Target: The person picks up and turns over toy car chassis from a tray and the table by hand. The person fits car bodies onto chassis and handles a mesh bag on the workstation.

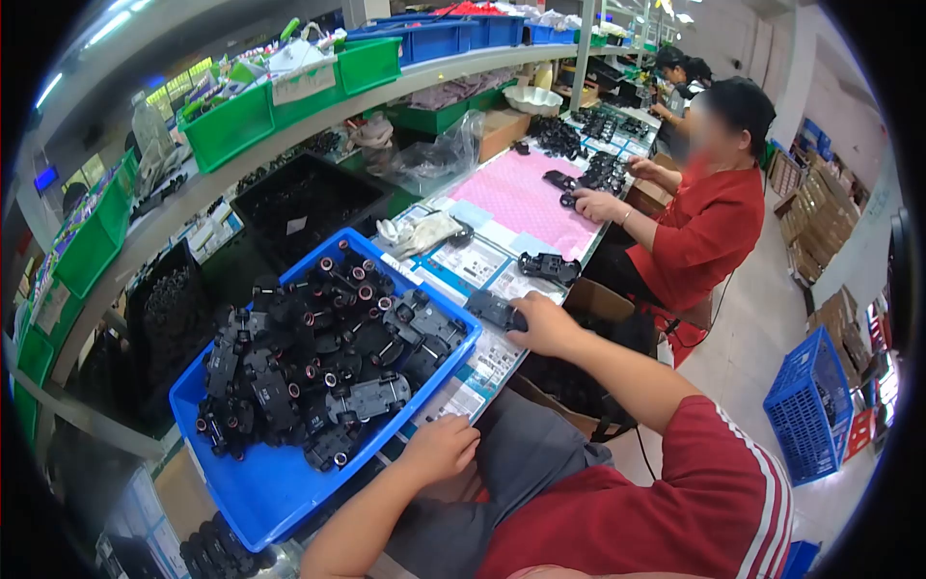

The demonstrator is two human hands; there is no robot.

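Note:
My right hand [545,326] grips the near end of a black toy car chassis [494,309] over the paper-covered table. Another black chassis with wheels [550,267] lies just beyond it. My left hand [442,449] rests at the table edge beside the blue bin, its fingers curled in and nothing visible in them. The large blue bin [280,507] holds a heap of black toy car chassis [367,398], several with wheels fitted. White gloves [420,233] lie farther along the table, near printed sheets [467,262].
A co-worker in red [709,227] sits to the right, handling black parts over a pink mat [526,198]. Green bins [231,130] line the shelf above. A black crate [304,207] stands behind the blue bin. A blue basket [808,415] is on the floor.

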